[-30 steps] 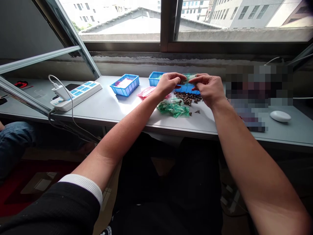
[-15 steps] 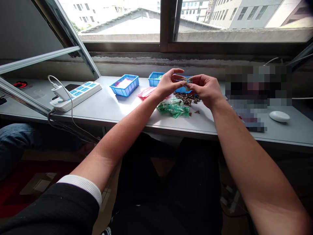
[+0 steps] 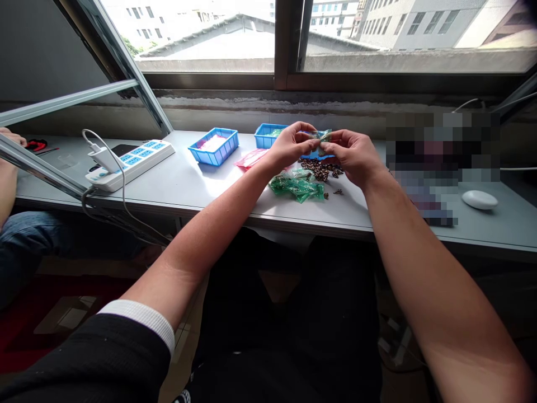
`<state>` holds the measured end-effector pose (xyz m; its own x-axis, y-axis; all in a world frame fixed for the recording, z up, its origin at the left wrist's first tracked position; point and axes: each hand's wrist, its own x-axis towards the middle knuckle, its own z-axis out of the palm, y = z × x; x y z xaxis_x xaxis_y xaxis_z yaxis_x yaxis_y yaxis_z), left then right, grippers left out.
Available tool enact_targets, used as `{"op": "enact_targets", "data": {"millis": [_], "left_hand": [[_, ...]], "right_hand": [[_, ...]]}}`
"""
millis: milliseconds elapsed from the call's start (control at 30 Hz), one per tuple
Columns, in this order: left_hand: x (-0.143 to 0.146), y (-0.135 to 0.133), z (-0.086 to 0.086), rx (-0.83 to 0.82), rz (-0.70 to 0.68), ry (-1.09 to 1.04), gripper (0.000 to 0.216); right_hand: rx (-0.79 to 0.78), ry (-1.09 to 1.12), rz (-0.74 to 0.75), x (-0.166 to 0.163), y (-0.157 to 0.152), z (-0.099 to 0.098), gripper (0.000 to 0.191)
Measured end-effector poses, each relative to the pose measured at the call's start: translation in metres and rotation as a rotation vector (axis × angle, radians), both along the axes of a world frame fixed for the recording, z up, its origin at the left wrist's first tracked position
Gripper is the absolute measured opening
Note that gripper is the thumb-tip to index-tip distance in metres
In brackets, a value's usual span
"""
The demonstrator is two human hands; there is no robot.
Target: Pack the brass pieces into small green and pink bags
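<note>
My left hand (image 3: 292,141) and my right hand (image 3: 353,154) meet above the desk, thumbs and fingers pinched on a small clear-green plastic bag (image 3: 324,136) between them. Its contents are too small to make out. Just below lies a heap of small dark bronze screws (image 3: 321,169), with a few loose ones nearer the desk edge. Crumpled green plastic bags (image 3: 298,188) rest in front of the heap. Behind my hands stands a blue basket (image 3: 265,134) with green bags in it; another blue basket is partly hidden by my fingers.
Left of my forearm are pink plastic bags (image 3: 250,159) and a blue basket (image 3: 213,150) holding pink bags. A white power strip (image 3: 134,164) with a cable sits farther left. At right lies a white mouse (image 3: 479,200). Another person's arm (image 3: 6,179) shows at the far left.
The small green bag now shows more plainly between my fingers, spread upright. My hands have shifted only slightly. At the far left another person's arm and hand have come into view.
</note>
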<state>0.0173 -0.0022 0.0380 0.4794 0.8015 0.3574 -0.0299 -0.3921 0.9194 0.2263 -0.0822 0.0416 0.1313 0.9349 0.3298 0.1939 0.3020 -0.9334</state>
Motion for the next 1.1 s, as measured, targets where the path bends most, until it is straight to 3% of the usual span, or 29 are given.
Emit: {"op": "enact_targets", "data": {"millis": [200,333,467,567,667,833,933,1100], "left_hand": [[0.000,0.006,-0.002,0.030,-0.017,-0.039,0.034],[-0.001,0.008,-0.004,0.078,-0.090,-0.059,0.021],[0.002,0.005,-0.001,-0.036,-0.005,-0.038,0.034],[0.001,0.001,0.002,-0.098,0.013,-0.053,0.030],[-0.001,0.001,0.003,-0.052,0.020,-0.043,0.016],[-0.001,0.007,-0.002,-0.020,0.049,-0.048,0.039],[0.000,0.012,-0.004,0.000,0.031,-0.053,0.045],[-0.002,0.019,-0.008,0.034,0.015,-0.020,0.022]], "right_hand": [[0.031,0.032,-0.044,0.003,0.002,-0.001,0.040],[0.119,0.023,-0.052,0.003,0.006,-0.004,0.027],[0.073,0.038,-0.113,0.001,0.008,-0.004,0.014],[0.018,0.074,-0.107,0.001,0.007,-0.001,0.007],[0.017,0.088,-0.100,0.003,0.004,0.003,0.016],[-0.021,0.083,-0.101,0.003,0.004,0.005,0.044],[0.008,0.047,-0.081,0.002,0.004,0.002,0.038],[0.086,-0.008,-0.089,0.003,0.003,0.000,0.022]]}}
